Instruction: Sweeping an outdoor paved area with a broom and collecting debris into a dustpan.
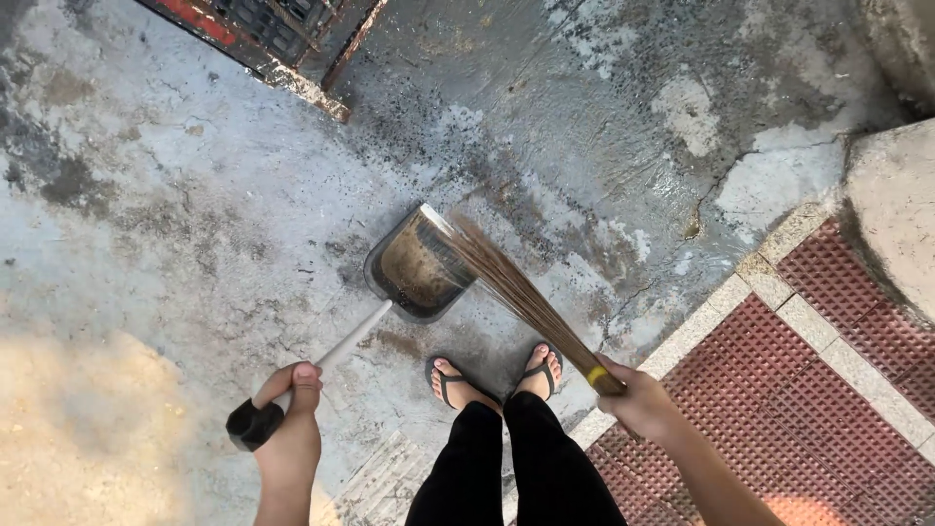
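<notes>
Our L hand (289, 417) is clamped on the dustpan handle (321, 365); R hand (638, 399) is clamped on the broom (521, 297) at its yellow-banded neck. Dustpan (419, 268) sits on the concrete floor (195, 195) at 12 o'clock from our feet (492, 375), bristle tips touching its lip. To do well, we judge: keep pan lip flat, short strokes inward. Wet patch w/ dark grit (419, 127) at 12; red grate (263, 29) at 11; red tiles (808, 390) at 3. Nothing blocks us.
</notes>
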